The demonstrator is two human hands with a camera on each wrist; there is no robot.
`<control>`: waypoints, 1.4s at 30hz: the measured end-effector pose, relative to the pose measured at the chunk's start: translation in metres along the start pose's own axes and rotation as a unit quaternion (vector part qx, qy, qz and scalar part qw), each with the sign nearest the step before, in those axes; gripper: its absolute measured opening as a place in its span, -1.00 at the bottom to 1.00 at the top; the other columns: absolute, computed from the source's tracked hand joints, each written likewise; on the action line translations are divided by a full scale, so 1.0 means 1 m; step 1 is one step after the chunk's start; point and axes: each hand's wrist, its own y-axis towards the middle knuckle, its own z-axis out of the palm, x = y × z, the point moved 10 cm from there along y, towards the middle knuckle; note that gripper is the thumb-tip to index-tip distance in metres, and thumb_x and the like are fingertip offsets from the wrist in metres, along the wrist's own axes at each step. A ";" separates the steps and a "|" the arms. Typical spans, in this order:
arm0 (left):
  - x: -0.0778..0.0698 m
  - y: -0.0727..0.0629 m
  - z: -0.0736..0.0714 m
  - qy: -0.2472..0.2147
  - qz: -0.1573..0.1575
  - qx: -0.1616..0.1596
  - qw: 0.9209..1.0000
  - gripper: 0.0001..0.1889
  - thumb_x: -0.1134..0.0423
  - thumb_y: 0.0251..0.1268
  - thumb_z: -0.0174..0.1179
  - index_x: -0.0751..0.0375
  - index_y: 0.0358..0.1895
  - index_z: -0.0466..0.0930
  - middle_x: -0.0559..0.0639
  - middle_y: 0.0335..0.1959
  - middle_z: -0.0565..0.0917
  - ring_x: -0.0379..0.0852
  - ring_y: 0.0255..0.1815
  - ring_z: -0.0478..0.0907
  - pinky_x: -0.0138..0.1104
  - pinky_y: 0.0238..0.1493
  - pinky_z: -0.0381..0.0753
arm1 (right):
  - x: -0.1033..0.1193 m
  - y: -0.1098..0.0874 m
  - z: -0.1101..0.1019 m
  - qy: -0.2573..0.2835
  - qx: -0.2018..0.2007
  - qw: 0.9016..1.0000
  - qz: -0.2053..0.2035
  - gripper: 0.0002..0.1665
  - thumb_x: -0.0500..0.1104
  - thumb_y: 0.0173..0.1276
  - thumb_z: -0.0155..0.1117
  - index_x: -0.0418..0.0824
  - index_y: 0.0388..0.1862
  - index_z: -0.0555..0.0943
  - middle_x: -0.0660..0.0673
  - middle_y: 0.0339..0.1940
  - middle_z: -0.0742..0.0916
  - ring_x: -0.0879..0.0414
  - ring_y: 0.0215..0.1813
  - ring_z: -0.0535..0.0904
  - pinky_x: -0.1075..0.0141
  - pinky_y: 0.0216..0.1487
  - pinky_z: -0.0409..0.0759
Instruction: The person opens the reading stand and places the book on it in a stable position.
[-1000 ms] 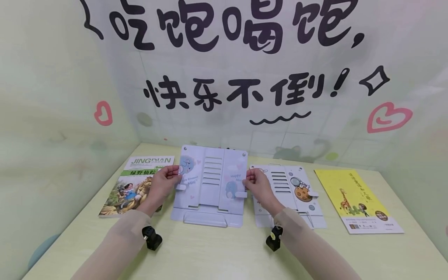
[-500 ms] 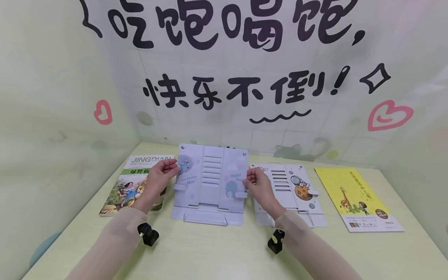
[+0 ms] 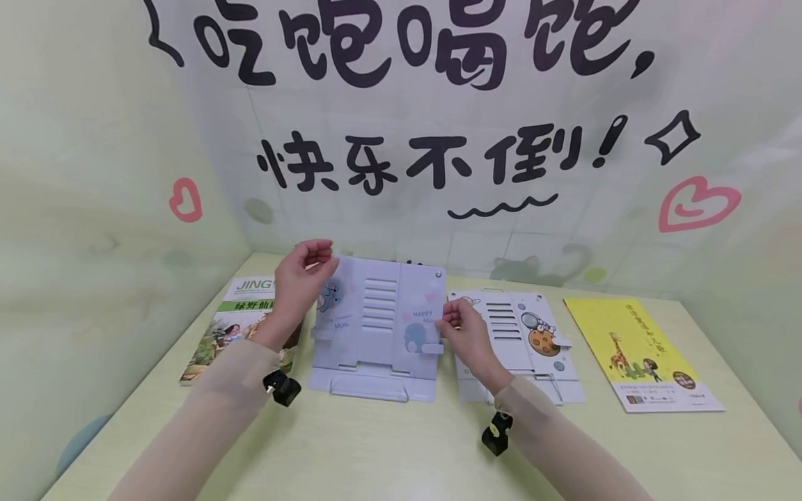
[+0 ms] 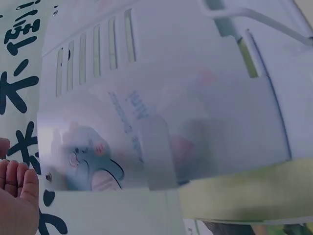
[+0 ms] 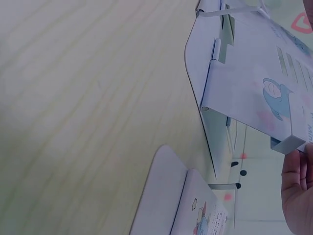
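My right hand (image 3: 464,332) pinches the near-facing white stand (image 3: 379,344), leaning far, long axis unclear; my left hand (image 3: 303,277), fingers (image 4: 20,177) loosely curled, hovers just beside.

The table (image 3: 388,445) has a wall (image 3: 376,229) behind its far edge. Magazine (image 3: 228,327) lies by the left edge. First stand (image 3: 379,348) stands to its right; second stand (image 3: 514,351) is right of that. Booklet (image 3: 645,355) lies nearest the right edge. Magazine-to-stand clearance, partly behind the left hand (image 3: 302,285), cannot be confirmed.
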 end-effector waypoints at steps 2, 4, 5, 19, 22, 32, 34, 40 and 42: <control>-0.013 0.003 0.015 0.004 0.022 0.021 1.000 -0.68 0.45 0.15 0.25 0.41 0.00 0.53 0.25 -0.09 0.61 -0.15 -0.12 0.54 -0.58 -0.09 0.52 | 0.000 -0.001 -0.002 -0.002 -0.005 1.000 -0.001 -0.78 -0.43 0.20 0.23 -0.34 -0.17 0.47 -0.18 -0.30 0.60 0.09 -0.26 0.51 0.44 -0.29 0.57; -0.024 0.006 0.032 0.017 0.041 0.049 0.998 -0.68 0.45 0.14 0.26 0.38 0.00 0.54 0.22 -0.08 0.62 -0.08 -0.08 0.55 -0.50 -0.06 0.55 | 0.001 -0.001 -0.003 -0.005 -0.009 1.000 -0.008 -0.78 -0.44 0.20 0.24 -0.35 -0.18 0.47 -0.19 -0.31 0.60 0.09 -0.27 0.51 0.43 -0.29 0.57; -0.029 0.006 0.040 0.022 0.048 0.063 0.997 -0.68 0.45 0.14 0.26 0.37 0.00 0.54 0.21 -0.07 0.62 -0.05 -0.06 0.55 -0.45 -0.02 0.56 | 0.002 -0.002 -0.004 -0.006 -0.010 1.000 -0.013 -0.78 -0.44 0.20 0.24 -0.35 -0.18 0.47 -0.19 -0.31 0.60 0.10 -0.27 0.52 0.43 -0.29 0.57; -0.052 -0.003 0.117 0.169 0.146 0.211 0.952 -0.77 0.36 0.18 0.27 0.25 -0.09 0.62 0.07 -0.08 0.65 -0.04 -0.01 0.56 -0.27 0.05 0.56 | 0.008 -0.008 -0.004 -0.017 -0.014 1.000 -0.022 -0.80 -0.42 0.20 0.26 -0.31 -0.21 0.48 -0.17 -0.33 0.62 0.11 -0.28 0.53 0.43 -0.27 0.55; -0.054 -0.006 0.120 0.207 0.178 0.211 0.939 -0.84 0.34 0.20 0.26 0.23 -0.15 0.66 0.06 -0.16 0.67 -0.07 -0.08 0.58 -0.28 -0.01 0.57 | 0.008 -0.011 -0.005 -0.016 -0.019 0.999 -0.022 -0.80 -0.42 0.19 0.26 -0.31 -0.21 0.48 -0.16 -0.33 0.63 0.12 -0.28 0.52 0.45 -0.29 0.54; -0.058 -0.013 0.117 0.224 0.201 0.197 0.933 -0.94 0.29 0.20 0.26 0.20 -0.31 0.65 0.02 -0.33 0.65 -0.12 -0.29 0.53 -0.30 -0.19 0.54 | 0.010 -0.020 -0.006 -0.009 -0.035 0.999 -0.029 -0.79 -0.42 0.19 0.26 -0.31 -0.21 0.48 -0.15 -0.33 0.63 0.11 -0.27 0.54 0.46 -0.28 0.54; -0.058 -0.013 0.118 0.219 0.201 0.205 0.933 -0.95 0.30 0.21 0.25 0.20 -0.30 0.64 0.02 -0.32 0.64 -0.13 -0.27 0.53 -0.31 -0.18 0.55 | 0.010 -0.021 -0.006 -0.005 -0.035 0.999 -0.028 -0.79 -0.43 0.19 0.25 -0.30 -0.21 0.48 -0.15 -0.33 0.63 0.11 -0.26 0.54 0.45 -0.27 0.55; -0.054 -0.016 0.120 0.199 0.214 0.222 0.930 -0.96 0.33 0.21 0.24 0.20 -0.29 0.62 0.01 -0.31 0.62 -0.14 -0.25 0.52 -0.34 -0.17 0.56 | 0.010 -0.028 -0.004 0.008 -0.025 0.999 -0.029 -0.78 -0.43 0.20 0.25 -0.31 -0.20 0.47 -0.15 -0.32 0.63 0.12 -0.26 0.54 0.45 -0.27 0.55; -0.055 -0.017 0.120 0.189 0.222 0.225 0.930 -0.96 0.34 0.21 0.24 0.21 -0.30 0.62 0.01 -0.32 0.62 -0.14 -0.26 0.51 -0.34 -0.18 0.55 | 0.010 -0.030 -0.003 0.015 -0.020 0.999 -0.033 -0.78 -0.43 0.20 0.25 -0.32 -0.19 0.47 -0.16 -0.32 0.63 0.13 -0.27 0.53 0.46 -0.28 0.55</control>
